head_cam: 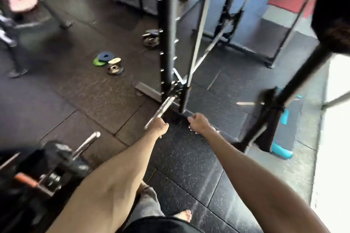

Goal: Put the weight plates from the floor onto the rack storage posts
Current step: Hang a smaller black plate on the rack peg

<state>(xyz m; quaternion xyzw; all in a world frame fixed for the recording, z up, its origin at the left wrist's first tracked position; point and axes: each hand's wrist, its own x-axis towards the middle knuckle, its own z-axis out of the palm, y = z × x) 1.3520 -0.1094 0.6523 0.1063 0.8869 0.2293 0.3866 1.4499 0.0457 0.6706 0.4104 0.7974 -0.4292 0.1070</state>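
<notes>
Several small weight plates lie on the dark rubber floor: a blue, green and yellow pile (106,58) with a black plate (114,69) beside it, and two more plates (151,39) against the black rack upright (167,34). A chrome storage post (164,106) sticks out from the upright's base toward me. My left hand (159,126) is closed around its free end. My right hand (199,122) hovers a little to the right over the rack's foot, fingers curled, holding nothing. The whole view is blurred by motion.
At the lower left a second chrome post (87,142) carries black plates (56,159). A slanted black frame leg (295,89) with teal pads crosses at the right. Benches and other machines stand at the back. My bare foot (184,215) shows below.
</notes>
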